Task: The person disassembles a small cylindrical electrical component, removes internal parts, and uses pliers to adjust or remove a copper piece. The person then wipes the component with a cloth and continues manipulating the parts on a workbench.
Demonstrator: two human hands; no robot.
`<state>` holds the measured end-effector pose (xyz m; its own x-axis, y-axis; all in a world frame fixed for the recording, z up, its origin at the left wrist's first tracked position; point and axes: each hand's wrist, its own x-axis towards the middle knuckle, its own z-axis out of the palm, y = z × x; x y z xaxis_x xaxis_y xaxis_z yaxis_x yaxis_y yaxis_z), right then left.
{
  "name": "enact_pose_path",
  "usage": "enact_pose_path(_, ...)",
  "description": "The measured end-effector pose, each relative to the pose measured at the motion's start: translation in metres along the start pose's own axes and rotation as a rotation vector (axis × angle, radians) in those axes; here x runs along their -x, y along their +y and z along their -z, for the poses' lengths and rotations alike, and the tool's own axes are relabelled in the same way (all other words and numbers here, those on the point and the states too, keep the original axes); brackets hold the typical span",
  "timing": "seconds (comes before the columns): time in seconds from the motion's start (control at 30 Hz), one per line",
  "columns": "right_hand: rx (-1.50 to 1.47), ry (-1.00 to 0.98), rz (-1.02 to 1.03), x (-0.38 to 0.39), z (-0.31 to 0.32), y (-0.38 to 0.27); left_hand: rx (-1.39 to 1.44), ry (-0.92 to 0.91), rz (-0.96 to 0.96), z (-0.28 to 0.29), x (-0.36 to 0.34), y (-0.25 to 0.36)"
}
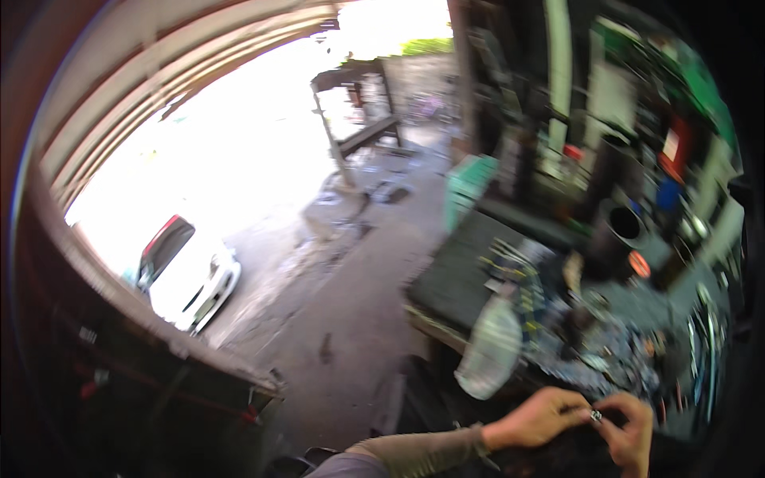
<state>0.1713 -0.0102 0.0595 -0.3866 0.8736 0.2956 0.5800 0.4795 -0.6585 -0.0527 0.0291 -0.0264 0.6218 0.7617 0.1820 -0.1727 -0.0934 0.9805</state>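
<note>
Both my hands meet at the lower right, in front of a cluttered workbench (466,267). A small shiny metal piece (596,415) sits between their fingertips; it is too small and blurred to name. My left hand (535,419), coming from a dark sleeve, pinches it with thumb and fingers. From the other side, my right hand (629,429) closes thumb and curled fingers on the same piece. Just beyond my left hand, a clear plastic bag (492,346) hangs over the bench's near edge.
Loose metal parts (606,350) and tools crowd the bench. A dark cylinder (621,231) stands further back, near a green slatted thing (468,187). Across the concrete floor (343,295) are a wooden stand (362,111) and, outside on the left, a white car (191,275).
</note>
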Motion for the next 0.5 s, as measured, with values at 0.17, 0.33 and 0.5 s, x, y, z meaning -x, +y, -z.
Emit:
enact_pose_path(0.17,-0.576,0.124,-0.525,-0.006,-0.015,0.018,0.012,0.193,-0.024,0.036,0.040,0.023)
enact_pose_path(0.33,-0.819,0.318,-0.578,-0.028,-0.018,0.026,-0.001,0.402,0.090,0.058,0.070,0.001)
enact_pose_path(0.5,-0.908,0.300,-0.540,-0.028,-0.012,0.052,-0.006,0.443,0.032,0.051,0.070,-0.015)
